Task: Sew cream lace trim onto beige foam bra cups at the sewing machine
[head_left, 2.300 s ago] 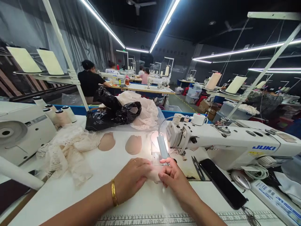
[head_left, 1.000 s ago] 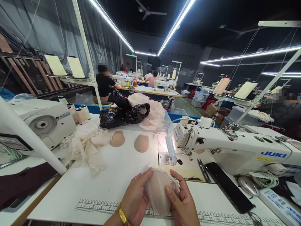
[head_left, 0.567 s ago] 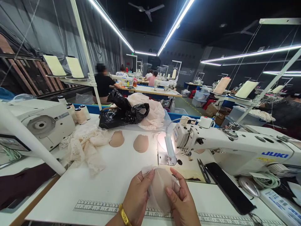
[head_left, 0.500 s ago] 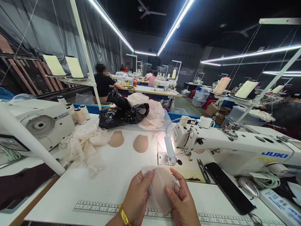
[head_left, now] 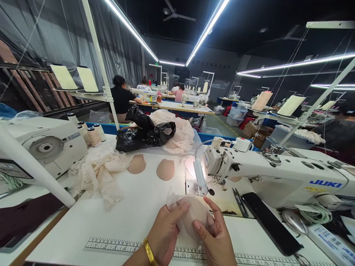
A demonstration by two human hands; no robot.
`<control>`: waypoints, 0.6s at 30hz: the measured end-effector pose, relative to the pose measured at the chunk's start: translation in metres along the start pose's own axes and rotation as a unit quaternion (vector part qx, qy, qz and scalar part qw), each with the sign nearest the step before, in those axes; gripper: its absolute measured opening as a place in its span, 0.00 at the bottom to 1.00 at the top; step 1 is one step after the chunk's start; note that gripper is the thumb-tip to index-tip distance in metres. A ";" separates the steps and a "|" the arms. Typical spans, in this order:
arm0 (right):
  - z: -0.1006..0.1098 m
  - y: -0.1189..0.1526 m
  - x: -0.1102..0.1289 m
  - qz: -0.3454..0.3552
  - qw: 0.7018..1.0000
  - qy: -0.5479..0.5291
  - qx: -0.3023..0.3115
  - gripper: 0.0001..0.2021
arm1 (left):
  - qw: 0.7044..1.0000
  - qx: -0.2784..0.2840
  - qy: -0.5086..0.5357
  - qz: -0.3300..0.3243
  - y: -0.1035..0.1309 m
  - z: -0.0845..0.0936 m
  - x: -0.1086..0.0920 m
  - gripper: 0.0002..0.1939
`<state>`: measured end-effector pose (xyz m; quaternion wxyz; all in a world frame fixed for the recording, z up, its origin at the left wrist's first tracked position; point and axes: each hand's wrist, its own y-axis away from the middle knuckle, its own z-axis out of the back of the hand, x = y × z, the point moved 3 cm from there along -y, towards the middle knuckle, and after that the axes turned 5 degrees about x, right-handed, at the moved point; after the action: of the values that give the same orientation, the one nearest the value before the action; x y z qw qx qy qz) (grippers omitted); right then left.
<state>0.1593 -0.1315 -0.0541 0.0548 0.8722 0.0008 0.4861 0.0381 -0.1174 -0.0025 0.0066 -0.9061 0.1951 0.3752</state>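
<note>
Between my hands, over the front of the white table, is a beige bra cup [head_left: 195,214] with sheer, pale lace fabric [head_left: 174,198] laid over it. My left hand [head_left: 165,225] grips its left side, thumb pressed across the top of the fabric. On the right edge, my right hand [head_left: 217,232] holds the cup between thumb and fingers, with the index finger raised. Two more beige cups, one farther left [head_left: 137,164] and one nearer the machine [head_left: 165,169], lie flat behind my hands. The fingers underneath the cup are hidden.
A sewing machine [head_left: 266,170] with a lit lamp stands at right. Thread snips [head_left: 240,202] and a black phone [head_left: 270,221] lie beside it. Cream lace [head_left: 102,173] is heaped at left, a black plastic bag [head_left: 146,131] behind. Co-workers sit farther back.
My left thumb has slid right and up across the fabric, and the cup has turned slightly between my hands. The lace's upper left edge stands higher. Both hands keep their hold.
</note>
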 end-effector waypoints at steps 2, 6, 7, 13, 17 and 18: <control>0.005 -0.001 -0.001 0.009 1.000 0.015 0.014 0.48 | 1.000 -0.015 0.002 0.012 -0.005 0.002 0.000 0.19; 0.027 -0.002 -0.002 0.017 0.991 0.097 0.087 0.47 | 0.998 -0.045 0.000 0.043 -0.013 0.010 -0.011 0.18; 0.034 -0.003 0.001 0.016 0.987 0.121 0.104 0.47 | 0.998 -0.030 -0.017 0.049 -0.014 0.010 -0.017 0.18; 0.050 -0.034 0.056 0.172 0.859 0.427 0.225 0.15 | 0.862 0.287 -0.415 0.055 -0.015 -0.014 -0.053 0.10; 0.037 -0.072 0.078 0.349 0.596 0.635 0.347 0.15 | 0.546 0.424 -0.707 -0.150 -0.047 -0.013 -0.040 0.12; 0.036 -0.082 0.078 0.363 0.574 0.647 0.347 0.16 | 0.514 0.426 -0.723 -0.179 -0.059 -0.009 -0.035 0.13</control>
<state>0.2354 -0.0492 -0.0152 -0.4478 0.2049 -0.1120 0.8631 0.0428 -0.0521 0.0202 0.5977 -0.2268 0.0933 0.7633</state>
